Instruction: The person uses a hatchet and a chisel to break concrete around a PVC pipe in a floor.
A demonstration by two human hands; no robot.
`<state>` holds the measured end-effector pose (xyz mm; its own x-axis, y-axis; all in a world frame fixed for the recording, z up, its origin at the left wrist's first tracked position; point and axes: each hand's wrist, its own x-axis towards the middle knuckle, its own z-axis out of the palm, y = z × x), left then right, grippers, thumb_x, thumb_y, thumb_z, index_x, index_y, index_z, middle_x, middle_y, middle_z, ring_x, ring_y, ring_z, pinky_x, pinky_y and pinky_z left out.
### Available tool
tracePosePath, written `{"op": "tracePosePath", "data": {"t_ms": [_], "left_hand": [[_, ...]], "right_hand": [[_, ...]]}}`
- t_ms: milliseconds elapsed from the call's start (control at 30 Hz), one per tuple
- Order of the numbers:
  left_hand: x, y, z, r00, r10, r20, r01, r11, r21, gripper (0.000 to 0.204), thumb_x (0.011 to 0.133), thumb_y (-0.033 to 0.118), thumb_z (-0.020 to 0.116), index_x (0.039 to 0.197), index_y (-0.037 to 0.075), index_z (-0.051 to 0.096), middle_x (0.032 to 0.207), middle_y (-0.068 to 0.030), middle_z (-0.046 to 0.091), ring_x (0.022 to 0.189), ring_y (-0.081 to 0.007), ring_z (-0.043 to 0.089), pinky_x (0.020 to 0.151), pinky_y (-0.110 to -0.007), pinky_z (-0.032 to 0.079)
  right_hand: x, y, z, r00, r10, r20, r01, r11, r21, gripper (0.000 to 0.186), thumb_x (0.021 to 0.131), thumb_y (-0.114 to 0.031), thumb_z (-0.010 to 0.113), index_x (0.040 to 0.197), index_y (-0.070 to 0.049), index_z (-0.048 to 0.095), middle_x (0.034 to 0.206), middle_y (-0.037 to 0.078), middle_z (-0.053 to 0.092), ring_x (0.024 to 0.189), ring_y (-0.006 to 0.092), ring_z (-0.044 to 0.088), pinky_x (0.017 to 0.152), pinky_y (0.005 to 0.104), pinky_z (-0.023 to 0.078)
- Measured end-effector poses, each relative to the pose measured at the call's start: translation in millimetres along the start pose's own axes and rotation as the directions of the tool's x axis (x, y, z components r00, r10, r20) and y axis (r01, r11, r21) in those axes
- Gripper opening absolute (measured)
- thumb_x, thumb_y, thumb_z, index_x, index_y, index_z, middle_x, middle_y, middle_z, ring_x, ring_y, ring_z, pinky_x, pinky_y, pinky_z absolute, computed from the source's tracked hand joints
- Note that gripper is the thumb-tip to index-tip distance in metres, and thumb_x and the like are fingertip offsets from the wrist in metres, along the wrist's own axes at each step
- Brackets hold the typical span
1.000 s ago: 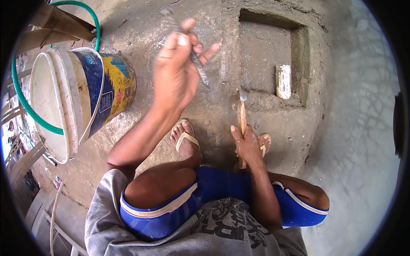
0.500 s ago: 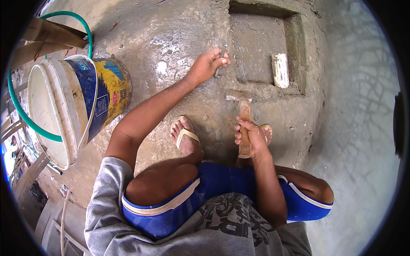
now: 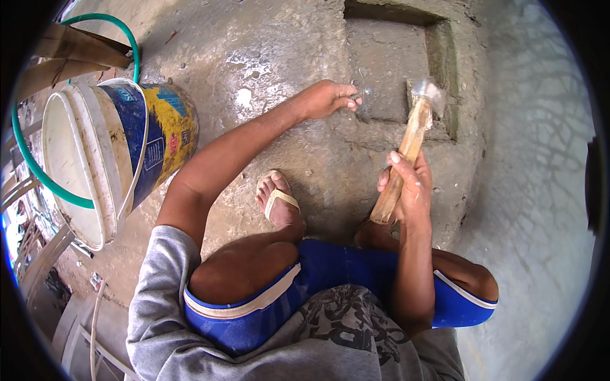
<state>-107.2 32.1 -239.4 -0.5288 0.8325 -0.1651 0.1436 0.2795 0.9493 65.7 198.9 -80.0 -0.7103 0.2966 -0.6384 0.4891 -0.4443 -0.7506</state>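
My left hand [image 3: 324, 100] is closed on a dark metal chisel [image 3: 354, 96] at the left edge of a square recess [image 3: 386, 58] in the rough concrete floor; much of the tool is hidden by my fingers. My right hand [image 3: 410, 187] grips the wooden handle of a hammer [image 3: 405, 143], whose slightly blurred metal head is raised over the right side of the recess. Behind the hammer, a white cylindrical piece [image 3: 428, 122] in the recess is mostly hidden.
A plastic bucket [image 3: 166, 136] with blue and yellow print stands at left, beside a looping green hose [image 3: 95, 18] and wooden boards [image 3: 82, 47]. My sandalled foot [image 3: 277, 200] is below the recess. A smooth grey cement surface [image 3: 534, 190] runs along the right.
My left hand came down with the chisel to the floor, then shifted slightly right to the recess edge. My right hand has lifted the hammer up and to the right.
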Motion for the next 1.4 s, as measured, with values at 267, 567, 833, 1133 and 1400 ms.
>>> {"op": "tracePosePath", "data": {"t_ms": [267,567,833,1133,1400], "left_hand": [[2,-10,10,0.987,0.150,-0.053,-0.144,0.985,0.098,0.023,0.098,0.024,0.062,0.109,0.004,0.064,0.105,-0.0115,0.074,0.097,-0.0282,0.072,0.082,-0.038,0.055],[-10,-9,8,0.995,0.101,-0.028,-0.096,0.984,0.153,0.025,0.098,0.029,0.061,0.112,0.008,0.065,0.103,-0.0107,0.073,0.095,-0.0291,0.071,0.081,-0.040,0.054],[-7,-17,16,0.993,0.110,-0.040,-0.104,0.984,0.145,0.027,0.102,0.030,0.057,0.110,0.006,0.066,0.105,-0.0143,0.073,0.096,-0.0320,0.071,0.086,-0.040,0.055],[2,-8,-19,0.960,-0.160,-0.231,0.038,0.888,-0.458,0.022,0.105,0.025,0.052,0.111,0.006,0.061,0.100,-0.0005,0.071,0.092,-0.0087,0.065,0.079,-0.029,0.052],[-3,-16,-14,0.975,-0.040,-0.219,0.026,0.998,-0.063,0.021,0.103,0.023,0.054,0.108,0.003,0.059,0.093,-0.0088,0.071,0.091,-0.0225,0.070,0.082,-0.036,0.052]], "right_hand": [[-11,9,2,0.979,-0.125,-0.160,0.012,0.821,-0.570,0.041,0.089,-0.012,0.075,0.120,0.000,0.052,0.091,0.008,0.066,0.068,0.0147,0.063,0.057,0.0262,0.054],[-27,-77,45,0.350,-0.843,-0.409,0.709,0.524,-0.472,0.051,0.096,-0.013,0.066,0.135,0.001,0.035,0.074,0.010,0.057,0.055,0.0148,0.056,0.050,0.0316,0.051],[-11,-33,16,0.925,-0.349,-0.152,0.203,0.789,-0.579,0.036,0.095,-0.019,0.069,0.120,-0.004,0.048,0.074,0.002,0.057,0.051,0.0077,0.052,0.042,0.0239,0.042],[-21,-67,30,0.723,-0.639,-0.263,0.530,0.757,-0.382,0.040,0.094,-0.004,0.066,0.128,0.006,0.047,0.075,0.007,0.057,0.051,0.0120,0.053,0.047,0.0263,0.046],[-9,-27,22,0.894,-0.430,-0.128,0.365,0.864,-0.348,0.034,0.095,-0.007,0.066,0.124,0.004,0.051,0.075,0.006,0.055,0.051,0.0119,0.053,0.044,0.0266,0.046]]}}
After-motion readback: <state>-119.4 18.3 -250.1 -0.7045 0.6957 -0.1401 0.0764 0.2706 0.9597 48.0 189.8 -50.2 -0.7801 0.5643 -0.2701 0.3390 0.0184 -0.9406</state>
